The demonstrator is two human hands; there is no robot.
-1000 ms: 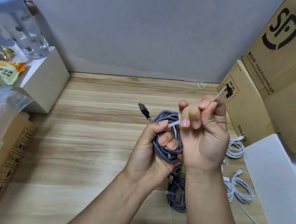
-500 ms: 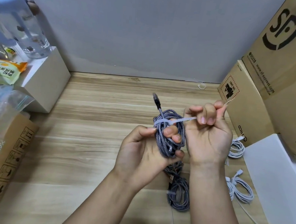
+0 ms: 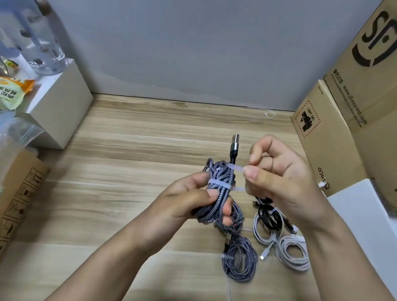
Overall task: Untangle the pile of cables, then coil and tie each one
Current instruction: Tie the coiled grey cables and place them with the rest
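Lowered since 0.5 s ago, right hand (image 3: 284,180) pinches white zip tie (image 3: 221,184) tail; left hand (image 3: 187,200) grips grey braided cable coil (image 3: 218,188) above wooden table (image 3: 130,163). Coil looks soft, springy; best held mid-bundle beside tie.

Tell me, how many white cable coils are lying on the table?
2: one white coil just right of the grey braided bundles, beside a black cable; another white coil nearer the right forearm. The right arm may hide more.
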